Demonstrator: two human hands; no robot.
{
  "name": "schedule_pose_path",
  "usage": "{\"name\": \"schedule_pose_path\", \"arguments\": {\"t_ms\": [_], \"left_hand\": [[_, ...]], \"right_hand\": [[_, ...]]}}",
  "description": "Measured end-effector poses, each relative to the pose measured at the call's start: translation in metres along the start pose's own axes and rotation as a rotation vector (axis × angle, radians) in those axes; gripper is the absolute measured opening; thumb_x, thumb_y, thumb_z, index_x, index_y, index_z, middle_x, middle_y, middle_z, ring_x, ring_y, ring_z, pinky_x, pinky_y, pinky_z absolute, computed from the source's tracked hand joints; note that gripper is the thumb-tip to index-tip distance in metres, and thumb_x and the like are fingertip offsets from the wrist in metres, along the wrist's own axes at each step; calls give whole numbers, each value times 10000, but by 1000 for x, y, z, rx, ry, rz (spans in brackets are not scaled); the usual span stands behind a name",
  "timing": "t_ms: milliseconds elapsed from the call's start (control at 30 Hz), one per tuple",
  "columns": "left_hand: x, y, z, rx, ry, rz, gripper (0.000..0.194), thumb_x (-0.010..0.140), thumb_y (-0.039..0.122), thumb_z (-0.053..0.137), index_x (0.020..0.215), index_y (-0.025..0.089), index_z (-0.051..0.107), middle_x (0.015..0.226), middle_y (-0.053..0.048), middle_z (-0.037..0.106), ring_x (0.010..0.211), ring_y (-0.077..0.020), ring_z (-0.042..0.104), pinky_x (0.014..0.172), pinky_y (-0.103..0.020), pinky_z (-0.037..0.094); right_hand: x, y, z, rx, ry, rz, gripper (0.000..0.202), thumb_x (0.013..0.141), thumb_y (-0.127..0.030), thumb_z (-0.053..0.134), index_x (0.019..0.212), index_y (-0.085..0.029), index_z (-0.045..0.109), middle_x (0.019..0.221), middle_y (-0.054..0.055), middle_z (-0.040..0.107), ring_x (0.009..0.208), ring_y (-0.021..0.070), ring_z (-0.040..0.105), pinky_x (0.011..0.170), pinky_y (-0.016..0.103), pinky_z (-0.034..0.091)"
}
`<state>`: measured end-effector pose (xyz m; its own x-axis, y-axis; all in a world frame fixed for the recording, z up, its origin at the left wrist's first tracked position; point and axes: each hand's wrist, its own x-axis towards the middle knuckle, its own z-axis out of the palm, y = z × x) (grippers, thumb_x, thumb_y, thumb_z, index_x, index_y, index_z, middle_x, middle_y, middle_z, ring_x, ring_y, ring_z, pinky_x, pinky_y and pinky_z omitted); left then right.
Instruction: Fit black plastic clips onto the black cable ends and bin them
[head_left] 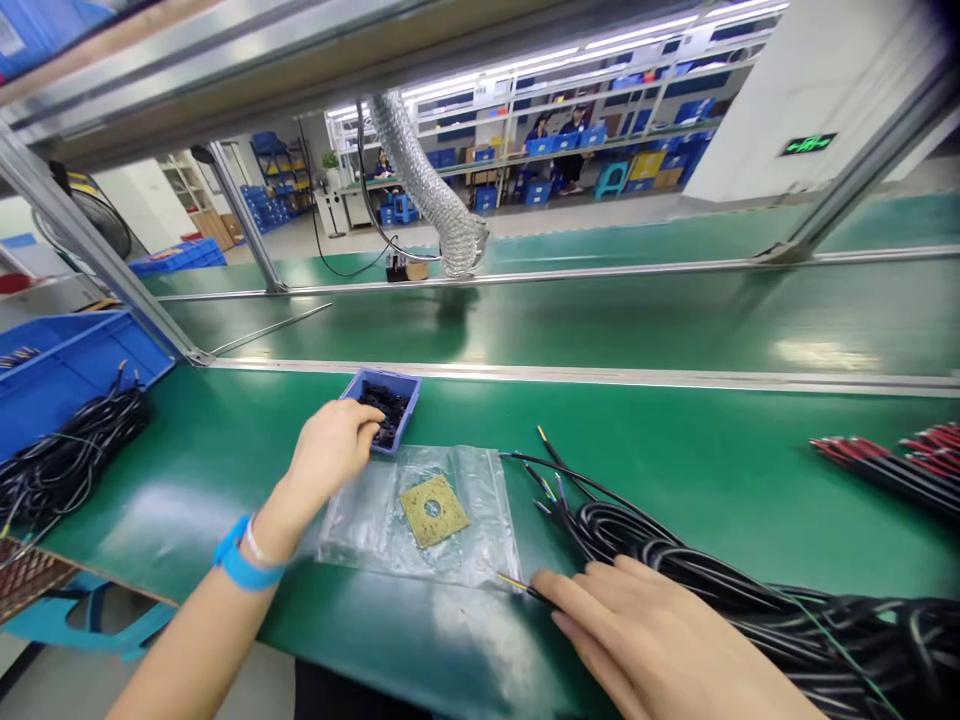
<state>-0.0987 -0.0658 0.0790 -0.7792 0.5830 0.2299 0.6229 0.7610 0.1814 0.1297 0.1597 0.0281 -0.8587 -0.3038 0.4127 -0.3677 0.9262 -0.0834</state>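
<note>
My left hand (334,448) reaches over a small purple-blue bin (409,402) of tiny black parts (387,400). Its thumb and fingers are pinched together at the bin's near side; whatever is between them is hidden. Lower right, my right hand (645,635) is closed on a black cable (537,594), whose end with a yellowish wire (513,580) sticks out past the fingertips. Between the hands lies a clear zip bag (360,520), with a square yellow sponge (448,522) with a round hole on it; I cannot tell whether it is inside. A coiled black cable bundle (637,530) lies beside my right hand.
Black cables with red ends (862,455) lie at the far right of the green table (712,430). At left are a blue crate (97,350) and more black cables (82,440). A silver duct (427,180) hangs beyond the metal rail (600,376). People sit in the background.
</note>
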Motion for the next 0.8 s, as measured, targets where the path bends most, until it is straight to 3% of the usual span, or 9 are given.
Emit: {"name": "schedule_pose_path", "arguments": {"t_ms": [100, 200, 367, 500, 567, 700, 800], "left_hand": [[39, -21, 11, 78, -48, 11, 188, 782, 147, 617, 876, 175, 777, 896, -135, 717, 959, -327, 603, 853, -423, 464], [57, -26, 25, 35, -68, 22, 73, 676, 171, 728, 734, 193, 766, 813, -119, 696, 931, -326, 600, 844, -404, 468], [54, -25, 27, -131, 3, -23, 130, 792, 174, 592, 701, 174, 684, 871, -128, 682, 955, -297, 618, 921, -422, 452], [32, -16, 16, -344, 31, -110, 237, 940, 274, 377, 958, 165, 588, 850, -98, 691, 776, -227, 684, 739, -375, 548], [15, -5, 13, -613, -45, -168, 219, 941, 319, 401, 1012, 165, 538, 803, -72, 703, 656, -180, 688, 638, -320, 563], [-18, 21, 17, -1290, -382, -333, 324, 739, 361, 758, 906, 147, 579, 794, -78, 729, 661, -153, 694, 641, -265, 559], [-32, 34, 26, -1322, -536, -345, 384, 665, 349, 830, 898, 132, 615, 802, -89, 737, 654, -156, 696, 633, -264, 558]], "right_hand": [[1, 0, 0, -9, 1, 3, 287, 934, -103, 324, 1072, -204, 554, 705, -4, 627, 621, 165, 607, 690, 309, 436], [1, -1, -1, -5, -4, 7, 278, 921, -93, 335, 1022, -210, 566, 707, -4, 633, 620, 170, 610, 673, 311, 432], [-2, 0, -2, 3, 12, 16, 285, 911, -96, 346, 1050, -215, 564, 727, -5, 639, 639, 173, 614, 686, 312, 426], [-2, -1, -1, 9, -3, 28, 280, 894, -80, 351, 1007, -210, 571, 707, -5, 626, 626, 179, 597, 682, 318, 398], [-1, -1, 0, 9, -19, 36, 269, 890, -80, 355, 971, -208, 578, 683, -5, 615, 606, 188, 581, 671, 330, 379], [0, -3, 0, 15, -11, 70, 256, 878, -76, 371, 909, -214, 585, 668, -4, 596, 597, 195, 561, 681, 347, 354], [0, -4, 0, 28, -3, 91, 222, 885, -92, 400, 890, -215, 584, 676, -4, 591, 610, 193, 556, 693, 347, 346]]}}
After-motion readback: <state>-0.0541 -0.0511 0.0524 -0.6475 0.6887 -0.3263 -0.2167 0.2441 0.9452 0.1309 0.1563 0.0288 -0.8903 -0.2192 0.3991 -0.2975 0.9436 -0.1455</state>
